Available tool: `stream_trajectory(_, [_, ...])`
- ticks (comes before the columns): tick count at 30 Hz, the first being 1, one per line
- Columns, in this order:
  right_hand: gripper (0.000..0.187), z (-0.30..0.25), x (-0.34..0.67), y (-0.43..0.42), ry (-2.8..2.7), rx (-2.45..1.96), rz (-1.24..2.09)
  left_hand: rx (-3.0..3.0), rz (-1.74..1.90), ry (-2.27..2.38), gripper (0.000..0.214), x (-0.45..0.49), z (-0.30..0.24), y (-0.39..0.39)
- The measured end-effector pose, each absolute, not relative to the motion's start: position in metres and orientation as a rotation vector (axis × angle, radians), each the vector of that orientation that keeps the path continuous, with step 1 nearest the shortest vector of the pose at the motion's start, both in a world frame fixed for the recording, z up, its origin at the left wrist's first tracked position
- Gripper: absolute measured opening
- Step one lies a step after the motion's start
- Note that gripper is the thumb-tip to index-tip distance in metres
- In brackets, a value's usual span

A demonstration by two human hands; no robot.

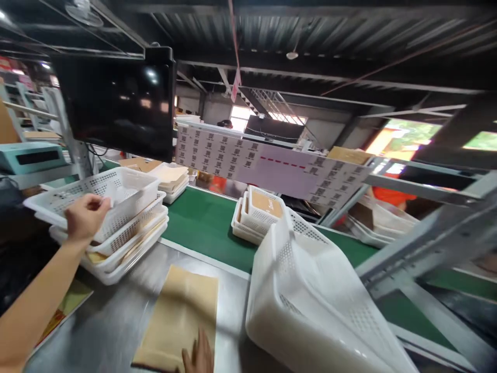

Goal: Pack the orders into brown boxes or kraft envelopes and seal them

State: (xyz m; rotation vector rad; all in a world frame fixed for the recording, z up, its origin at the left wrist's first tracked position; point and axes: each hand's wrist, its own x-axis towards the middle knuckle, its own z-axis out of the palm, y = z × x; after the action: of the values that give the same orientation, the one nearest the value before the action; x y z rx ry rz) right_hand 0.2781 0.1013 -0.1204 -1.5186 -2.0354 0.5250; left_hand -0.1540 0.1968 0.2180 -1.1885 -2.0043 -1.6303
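My left hand (87, 215) is raised at the left, over the near edge of the top white plastic basket (135, 178) in a stack. Its thumb and fingers are pinched on a small whitish see-through piece (111, 194), too blurred to tell its kind. My right hand (200, 355) shows at the bottom edge with fingers stretched apart over the lower part of a brown paper envelope (188, 298). The envelope lies flat on the metal table (116, 311). Whether the fingertips press on it I cannot tell.
Nested white baskets (310, 290) stand tilted at the right. A green conveyor belt (205, 212) runs behind the table, carrying smaller baskets (266, 207). Above hang a dark monitor (116, 103) and a board of printed codes (279, 166). A metal frame (435, 243) slants at the right.
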Motion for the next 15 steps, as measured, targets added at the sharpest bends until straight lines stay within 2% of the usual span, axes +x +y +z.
stream_trajectory(2, [0.078, -0.095, 0.259, 0.103, -1.907, -1.369, 0.41, -1.418, -1.916, -1.868, 0.033, -0.095, 0.195, 0.174])
stream_trajectory(5, [0.085, -0.037, 0.233, 0.108, -1.911, -1.102, 0.25, -1.961, -1.99, -2.041, 0.043, 0.005, 0.134, 0.15])
stream_trajectory(7, [0.072, -0.006, 0.227, 0.111, -1.975, -1.03, 0.227, -2.112, -2.139, -2.251, 0.047, 0.059, 0.087, 0.14])
stream_trajectory(10, [0.044, 0.013, 0.239, 0.111, -1.93, -1.201, 0.43, -2.066, -2.297, -2.515, 0.051, 0.1, 0.033, 0.128])
stream_trajectory(13, [0.031, 0.018, 0.265, 0.104, -1.795, -1.441, 0.755, -2.045, -2.266, -2.576, 0.046, 0.1, 0.017, 0.123])
stream_trajectory(15, [0.029, 0.027, 0.283, 0.102, -1.804, -1.497, 0.934, -2.348, -2.139, -2.557, 0.048, 0.092, 0.025, 0.124])
